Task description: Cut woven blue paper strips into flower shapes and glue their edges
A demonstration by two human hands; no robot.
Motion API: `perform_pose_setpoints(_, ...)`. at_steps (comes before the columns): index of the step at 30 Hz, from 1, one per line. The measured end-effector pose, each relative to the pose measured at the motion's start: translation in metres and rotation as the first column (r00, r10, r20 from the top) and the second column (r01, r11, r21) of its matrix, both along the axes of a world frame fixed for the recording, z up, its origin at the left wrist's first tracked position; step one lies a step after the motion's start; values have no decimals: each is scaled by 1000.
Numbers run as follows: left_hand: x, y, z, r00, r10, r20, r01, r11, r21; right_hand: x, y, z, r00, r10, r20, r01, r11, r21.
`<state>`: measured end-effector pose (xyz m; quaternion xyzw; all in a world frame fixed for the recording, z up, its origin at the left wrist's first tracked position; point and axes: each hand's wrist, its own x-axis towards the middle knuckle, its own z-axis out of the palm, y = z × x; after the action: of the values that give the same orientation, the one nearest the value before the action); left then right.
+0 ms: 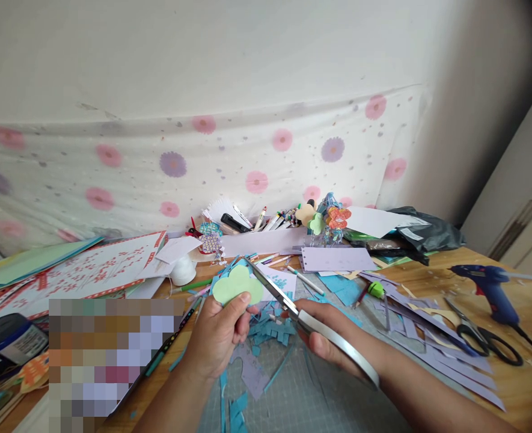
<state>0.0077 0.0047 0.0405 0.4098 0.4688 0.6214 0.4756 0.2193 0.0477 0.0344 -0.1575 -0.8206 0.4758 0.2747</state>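
Note:
My left hand (pixel 218 337) pinches a light green paper flower (pixel 235 285) with rounded petals, the thumb lying on its front. In my right hand (pixel 333 340) is a pair of scissors (pixel 272 282) with silvery handles. Their blades point up and to the left, close beside the flower's right edge; whether they touch the paper I cannot tell. The fingers inside the handles are partly hidden. Beneath both hands, blue paper scraps (pixel 272 329) and a lilac offcut (pixel 251 370) lie on a grey gridded cutting mat (pixel 302 397).
A blue glue gun (pixel 491 291) and black-handled scissors (pixel 484 340) lie at the right, near lilac paper strips (pixel 446 361). Pens (pixel 272 222) fill a box at the back, beside paper flowers (pixel 338 216). Patterned sheets (pixel 98 267) and a dark round container (pixel 8 343) are at the left.

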Motion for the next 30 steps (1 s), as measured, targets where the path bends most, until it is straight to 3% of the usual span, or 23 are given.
perform_pose_setpoints(11,10,0,-4,998,-58,31,58,998,-5,-3,-2,-9,995,89,-33,-93,984,-152)
perform_pose_setpoints(19,7,2,-6,999,-30,-22,31,999,35,-1,0,-5,998,51,-30,-54,993,-106)
perform_pose_setpoints(22,4,3,-10,990,-22,-142,29,998,48,-2,4,-12,996,-4,-90,-6,993,-117)
perform_pose_setpoints(26,2,4,-15,942,-165,-293,167,986,-16,-2,11,-16,978,-162,-132,140,976,-164)
perform_pose_setpoints(30,4,4,-16,938,-209,-275,204,978,-45,-1,15,-13,949,-300,-95,286,948,-139)
